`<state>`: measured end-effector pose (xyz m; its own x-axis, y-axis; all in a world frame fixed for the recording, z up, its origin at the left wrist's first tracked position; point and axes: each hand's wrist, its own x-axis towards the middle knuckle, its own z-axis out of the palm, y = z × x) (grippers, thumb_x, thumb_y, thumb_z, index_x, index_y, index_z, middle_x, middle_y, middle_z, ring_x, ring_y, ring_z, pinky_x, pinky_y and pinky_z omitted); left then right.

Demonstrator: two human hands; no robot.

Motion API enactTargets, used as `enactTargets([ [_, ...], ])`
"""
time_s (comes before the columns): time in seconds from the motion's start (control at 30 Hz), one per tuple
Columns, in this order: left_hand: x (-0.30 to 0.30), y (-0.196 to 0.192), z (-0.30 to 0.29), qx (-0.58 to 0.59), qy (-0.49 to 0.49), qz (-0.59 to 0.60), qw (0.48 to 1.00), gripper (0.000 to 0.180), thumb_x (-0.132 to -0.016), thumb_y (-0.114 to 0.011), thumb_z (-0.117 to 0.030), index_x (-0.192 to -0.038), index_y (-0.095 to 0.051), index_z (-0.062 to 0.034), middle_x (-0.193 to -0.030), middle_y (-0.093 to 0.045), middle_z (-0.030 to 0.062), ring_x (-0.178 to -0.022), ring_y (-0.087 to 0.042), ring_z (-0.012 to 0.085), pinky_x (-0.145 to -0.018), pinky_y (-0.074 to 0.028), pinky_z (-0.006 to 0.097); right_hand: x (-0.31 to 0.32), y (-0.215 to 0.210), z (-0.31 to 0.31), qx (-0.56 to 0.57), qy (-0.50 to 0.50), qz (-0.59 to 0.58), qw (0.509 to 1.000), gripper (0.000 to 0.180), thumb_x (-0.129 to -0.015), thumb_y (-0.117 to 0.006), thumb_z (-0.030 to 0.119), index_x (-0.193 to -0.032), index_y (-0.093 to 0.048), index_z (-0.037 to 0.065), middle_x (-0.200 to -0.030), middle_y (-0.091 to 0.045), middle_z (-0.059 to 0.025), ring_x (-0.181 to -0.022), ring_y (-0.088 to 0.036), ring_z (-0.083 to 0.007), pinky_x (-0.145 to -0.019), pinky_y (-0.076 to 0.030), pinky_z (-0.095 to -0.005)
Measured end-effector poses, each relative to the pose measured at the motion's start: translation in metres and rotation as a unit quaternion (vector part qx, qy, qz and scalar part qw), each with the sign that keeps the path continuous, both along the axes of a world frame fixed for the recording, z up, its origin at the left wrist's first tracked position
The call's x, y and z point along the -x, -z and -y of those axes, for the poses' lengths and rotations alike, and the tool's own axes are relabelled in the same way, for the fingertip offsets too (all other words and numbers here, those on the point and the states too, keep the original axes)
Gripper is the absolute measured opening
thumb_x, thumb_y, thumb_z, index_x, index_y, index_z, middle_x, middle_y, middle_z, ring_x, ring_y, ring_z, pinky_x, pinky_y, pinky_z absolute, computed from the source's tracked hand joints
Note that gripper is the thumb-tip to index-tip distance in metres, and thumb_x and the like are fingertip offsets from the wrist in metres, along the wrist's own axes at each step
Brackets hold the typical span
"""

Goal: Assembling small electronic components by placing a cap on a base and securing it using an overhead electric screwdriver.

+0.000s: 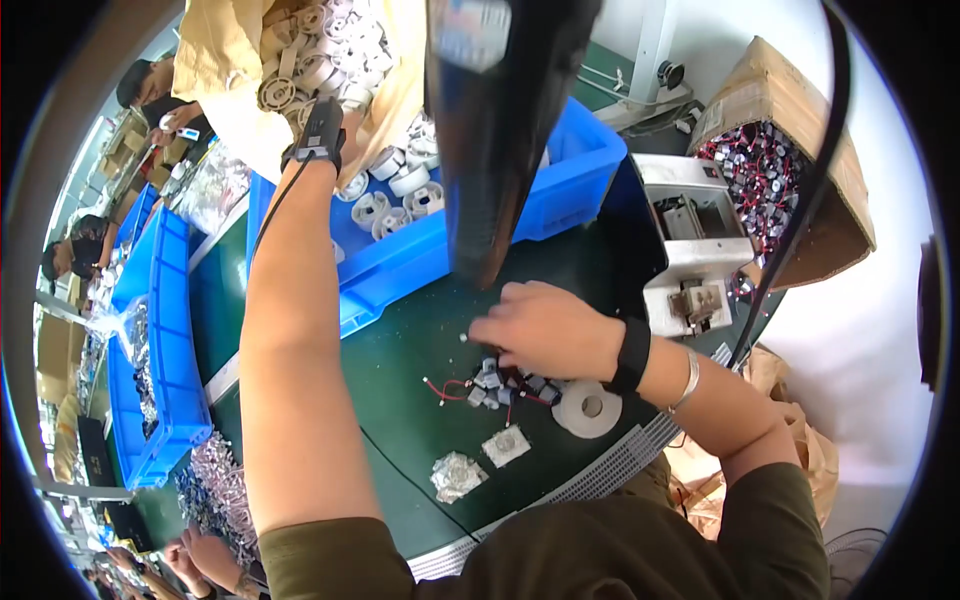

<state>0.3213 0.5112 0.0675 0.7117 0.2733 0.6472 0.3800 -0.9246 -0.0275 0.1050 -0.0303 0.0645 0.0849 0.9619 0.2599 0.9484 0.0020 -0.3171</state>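
My left arm stretches far forward, and my left hand is in the mouth of a tan paper bag with white round plastic parts. The wrist device hides most of its fingers. Over a small pile of grey motors with red wires hovers my right hand. Its fingers are curled together; what they hold, if anything, is hidden. A tiny white piece is by its fingertips. Just right of the motors lies a white tape roll. Two silvery pieces, one flat and one crumpled, lie nearer me.
A blue bin with white parts stands under the bag. A dark post rises mid-view. At right are a metal fixture and a cardboard box of wired motors. Another blue bin stands left; other people work beyond.
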Motion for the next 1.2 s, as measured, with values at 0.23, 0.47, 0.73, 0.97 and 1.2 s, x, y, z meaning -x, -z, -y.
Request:
enactTargets([
  [0.23, -0.05, 0.028, 0.219, -0.09, 0.292, 0.049, 0.951, 0.027, -0.08, -0.062, -0.026, -0.093, -0.063, -0.002, -0.089, -0.065, 0.0205, -0.081, -0.063, 0.0342, -0.072, -0.05, 0.043, -0.038, 0.029, 0.062, 0.023, 0.219, -0.157, 0.963, 0.02, -0.073, -0.071, 0.021, -0.085, -0.062, 0.008, -0.079, -0.063, -0.0088, -0.082, -0.061, -0.0305, -0.072, -0.048, -0.0402],
  [0.47, 0.107, -0.065, 0.283, 0.098, 0.305, -0.019, 0.947, 0.028, -0.078, -0.069, -0.015, -0.099, -0.059, 0.0024, -0.093, -0.066, 0.0171, -0.082, -0.064, 0.028, -0.073, -0.049, 0.035, -0.038, 0.025, 0.087, -0.079, 0.239, -0.212, 0.944, 0.022, -0.074, -0.069, 0.009, -0.092, -0.062, -0.001, -0.084, -0.064, -0.0172, -0.081, -0.063, -0.0326, -0.071, -0.049, -0.0382],
  [0.73, 0.306, 0.017, 0.42, 0.624, 0.464, -0.011, 0.629, 0.061, -0.072, -0.076, -0.014, -0.123, -0.046, 0.0022, -0.117, -0.056, 0.0103, -0.108, -0.054, 0.0195, -0.093, -0.045, 0.034, -0.015, 0.037, 0.117, -0.137, 0.277, -0.411, 0.858, 0.018, -0.084, -0.062, 0.002, -0.1, -0.055, -0.003, -0.086, -0.062, -0.0063, -0.073, -0.062, -0.01, -0.066, -0.05, -0.0228],
  [0.97, 0.312, 0.072, 0.504, 0.37, 0.5, -0.047, 0.782, 0.062, -0.059, -0.081, -0.009, -0.115, -0.054, 0.0005, -0.109, -0.057, 0.0162, -0.098, -0.057, 0.032, -0.085, -0.047, 0.037, 0.011, 0.033, 0.137, -0.224, 0.281, -0.317, 0.878, 0.026, -0.081, -0.064, -0.001, -0.107, -0.058, -0.001, -0.103, -0.06, -0.0065, -0.081, -0.06, -0.008, -0.07, -0.05, -0.0211],
  [1.2, 0.309, 0.088, 0.511, 0.381, 0.474, -0.039, 0.793, 0.06, -0.06, -0.082, -0.013, -0.112, -0.054, -0.0014, -0.107, -0.059, 0.0139, -0.097, -0.056, 0.0326, -0.085, -0.045, 0.039, 0.036, 0.025, 0.156, -0.127, 0.255, -0.25, 0.925, 0.027, -0.076, -0.068, -0.002, -0.102, -0.06, 0.001, -0.098, -0.06, -0.0062, -0.081, -0.06, -0.0134, -0.069, -0.051, -0.0261],
])
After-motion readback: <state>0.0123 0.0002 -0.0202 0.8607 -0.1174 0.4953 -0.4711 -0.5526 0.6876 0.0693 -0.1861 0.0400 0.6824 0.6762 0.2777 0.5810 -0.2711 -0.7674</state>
